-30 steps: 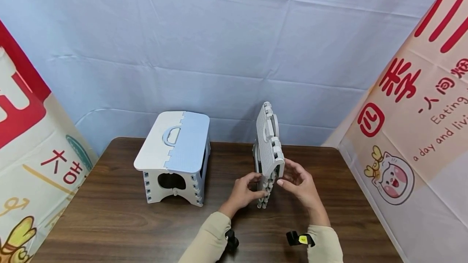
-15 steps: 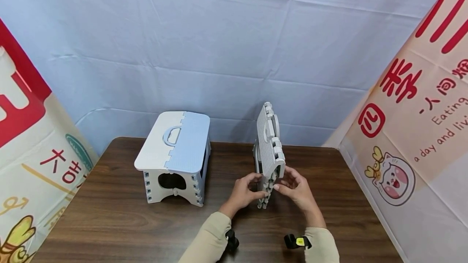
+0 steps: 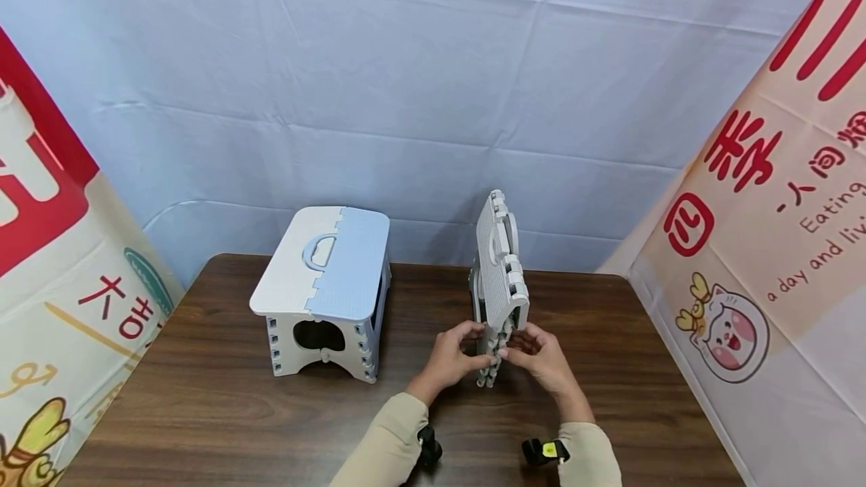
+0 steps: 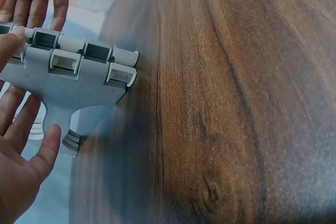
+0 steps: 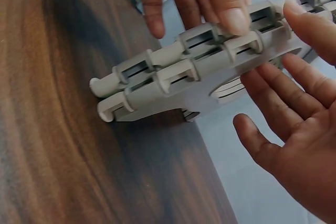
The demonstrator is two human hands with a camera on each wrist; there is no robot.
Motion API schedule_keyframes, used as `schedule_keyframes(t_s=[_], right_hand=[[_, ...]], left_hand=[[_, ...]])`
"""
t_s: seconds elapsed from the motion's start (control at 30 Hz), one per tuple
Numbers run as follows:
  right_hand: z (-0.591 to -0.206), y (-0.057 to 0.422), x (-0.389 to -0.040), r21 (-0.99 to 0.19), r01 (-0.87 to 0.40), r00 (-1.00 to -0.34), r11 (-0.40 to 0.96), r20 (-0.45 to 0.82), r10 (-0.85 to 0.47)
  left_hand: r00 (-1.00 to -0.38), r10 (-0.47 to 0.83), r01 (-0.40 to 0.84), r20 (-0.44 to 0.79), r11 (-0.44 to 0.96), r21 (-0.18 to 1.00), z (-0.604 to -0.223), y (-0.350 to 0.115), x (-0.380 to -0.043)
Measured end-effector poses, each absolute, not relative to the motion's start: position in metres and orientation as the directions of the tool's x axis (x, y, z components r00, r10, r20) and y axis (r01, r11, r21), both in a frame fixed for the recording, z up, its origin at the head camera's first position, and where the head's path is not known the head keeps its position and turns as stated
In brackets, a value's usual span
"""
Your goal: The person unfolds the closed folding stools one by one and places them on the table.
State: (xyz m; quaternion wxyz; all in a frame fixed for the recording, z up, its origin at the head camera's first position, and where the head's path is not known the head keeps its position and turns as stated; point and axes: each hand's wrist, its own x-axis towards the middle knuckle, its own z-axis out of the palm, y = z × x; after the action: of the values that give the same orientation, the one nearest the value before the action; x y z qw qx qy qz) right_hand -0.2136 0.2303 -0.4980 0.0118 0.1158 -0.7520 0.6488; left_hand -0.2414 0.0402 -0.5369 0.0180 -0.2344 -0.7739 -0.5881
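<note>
A folded plastic step stool (image 3: 492,288), whitish-grey, stands on edge on the table with its carry handle toward the top. My left hand (image 3: 452,355) holds its near lower end from the left, thumb against the hinged edge and fingers along the side panel. From the right my right hand (image 3: 546,361) grips the same end, its thumb on the hinge knuckles. In the right wrist view the stool's hinge row (image 5: 168,72) lies between both hands. The left wrist view shows the lower corner of its leg panel (image 4: 68,85) beyond my fingers.
To the left an unfolded step stool (image 3: 284,269) with a white and light-blue top stands on the brown wooden table (image 3: 223,412). A pale blue cloth (image 3: 406,81) hangs behind, and printed banners (image 3: 751,246) flank both sides.
My right hand has moved left and slightly down, closing onto the folded stool's near end. The left hand and both stools have stayed practically in place.
</note>
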Motion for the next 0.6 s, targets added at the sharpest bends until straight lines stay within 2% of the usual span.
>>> schedule_keyframes(t_s=[0.13,0.37,0.6], right_hand=[[-0.503,0.229,-0.214,-0.968,-0.181,-0.979,0.176,0.159,-0.130],[-0.504,0.228,-0.214,-0.963,-0.210,-0.972,0.170,0.187,-0.141],[-0.491,0.223,-0.207,-0.957,-0.230,-0.967,0.180,0.203,-0.152]], left_hand=[[-0.890,0.345,0.381,0.297,0.209,0.901,-0.536,0.040,-0.241],[-0.886,0.345,0.394,0.308,0.212,0.895,-0.538,0.041,-0.242],[-0.886,0.337,0.401,0.319,0.208,0.892,-0.539,0.041,-0.243]])
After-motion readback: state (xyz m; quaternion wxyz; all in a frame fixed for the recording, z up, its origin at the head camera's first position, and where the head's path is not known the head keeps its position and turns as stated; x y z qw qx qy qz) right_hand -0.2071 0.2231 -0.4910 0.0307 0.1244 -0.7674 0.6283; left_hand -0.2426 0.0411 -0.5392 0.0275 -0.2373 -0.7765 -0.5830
